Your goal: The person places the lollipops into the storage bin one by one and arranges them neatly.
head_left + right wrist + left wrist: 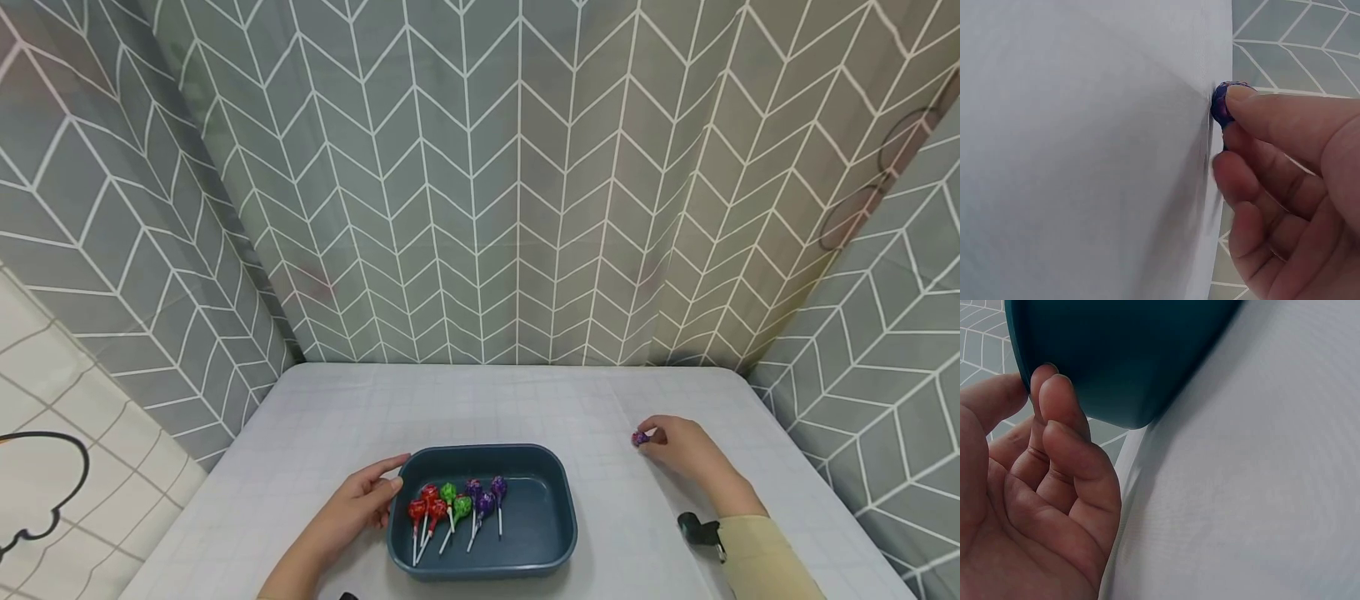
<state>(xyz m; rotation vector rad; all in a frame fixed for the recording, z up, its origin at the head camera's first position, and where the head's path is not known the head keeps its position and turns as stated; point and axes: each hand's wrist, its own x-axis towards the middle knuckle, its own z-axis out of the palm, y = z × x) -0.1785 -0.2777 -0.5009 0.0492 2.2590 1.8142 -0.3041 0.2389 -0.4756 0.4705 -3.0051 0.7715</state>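
Observation:
A dark blue rectangular tray point(536, 533) stands on the white-covered table. Inside its left half lie wrapped lollipops: three red ones point(429, 493), two green ones point(462, 505) and three purple ones point(485, 503), white sticks toward me. My left hand point(365, 500) holds the tray at its left rim; in the left wrist view its fingertips point(1060, 397) lie against the outer wall. Out to the right, my right hand point(678, 450) pinches another purple lollipop point(1221, 111) by its wrapped head between thumb and forefinger, close over the table. Its stick is hidden by the fingers.
The white tablecloth point(480, 400) covers the table up to a grey chevron-patterned curtain point(480, 208) at the back. More curtain hangs along both sides. A black strap-like piece point(697, 529) sits by the right sleeve cuff.

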